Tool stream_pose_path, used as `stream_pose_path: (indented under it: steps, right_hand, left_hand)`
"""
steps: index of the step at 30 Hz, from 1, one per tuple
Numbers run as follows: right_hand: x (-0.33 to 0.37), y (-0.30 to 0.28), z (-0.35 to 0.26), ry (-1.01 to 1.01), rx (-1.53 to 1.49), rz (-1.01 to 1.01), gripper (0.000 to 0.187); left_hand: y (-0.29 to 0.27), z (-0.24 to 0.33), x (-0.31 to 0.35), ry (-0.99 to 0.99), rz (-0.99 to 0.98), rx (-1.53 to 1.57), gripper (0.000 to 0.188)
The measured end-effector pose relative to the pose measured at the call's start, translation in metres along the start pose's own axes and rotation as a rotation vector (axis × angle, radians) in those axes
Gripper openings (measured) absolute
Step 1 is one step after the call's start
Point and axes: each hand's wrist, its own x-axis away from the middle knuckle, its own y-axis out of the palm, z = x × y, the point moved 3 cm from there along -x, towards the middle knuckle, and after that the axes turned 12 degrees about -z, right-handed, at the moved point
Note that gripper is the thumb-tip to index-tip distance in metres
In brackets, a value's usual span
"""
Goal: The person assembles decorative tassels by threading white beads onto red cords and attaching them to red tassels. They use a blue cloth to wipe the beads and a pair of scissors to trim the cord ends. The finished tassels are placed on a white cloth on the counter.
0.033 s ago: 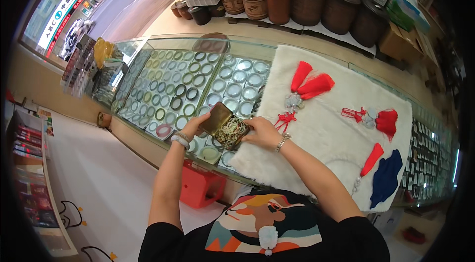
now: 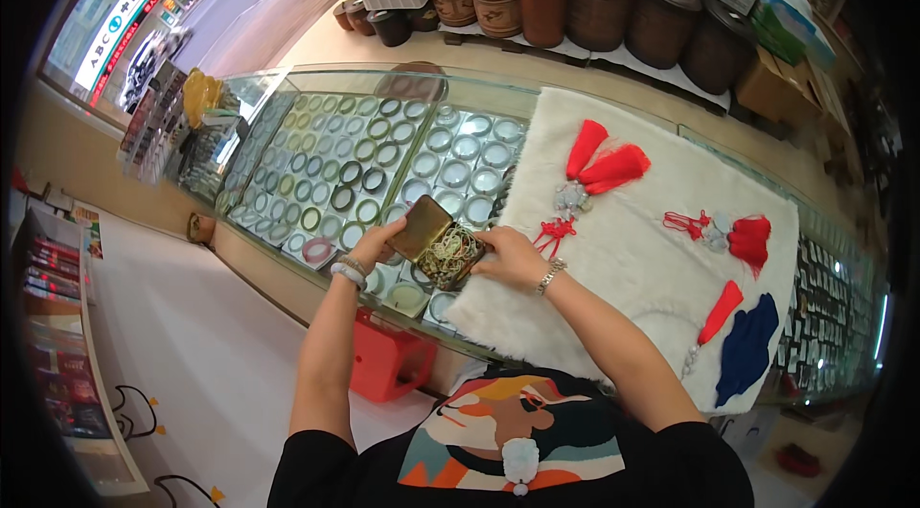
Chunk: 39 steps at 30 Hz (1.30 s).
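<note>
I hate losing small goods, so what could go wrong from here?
The open hinged tin is full of tangled cords; if tipped, some might spill onto the glass display case.
The left hand is at the lid and the right hand at the box's side, so a slip by either could tilt it.
Strands falling on the white furry cloth nearby may be hard to spot.
</note>
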Motion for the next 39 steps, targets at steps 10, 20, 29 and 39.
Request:
stream_pose_path:
  steps: [10, 20, 29, 39]
  right_hand:
    - [-0.003, 0.008, -0.042, -0.286, 0.258, 0.349, 0.042]
    - [-0.044, 0.015, -0.042, -0.259, 0.308, 0.168, 0.023]
    - [-0.044, 0.004, -0.041, -0.245, 0.206, 0.283, 0.015]
    - [-0.043, 0.001, -0.036, -0.265, 0.168, 0.293, 0.014]
  left_hand:
    - [0.046, -0.033, 0.032, 0.558, -0.049, 1.032, 0.052]
    - [0.104, -0.047, 0.022, 0.75, 0.131, 1.135, 0.036]
    - [0.134, -0.035, 0.008, 0.935, 0.205, 0.748, 0.075]
    - [0.151, -0.034, 0.012, 0.96, 0.244, 0.426, 0.077]
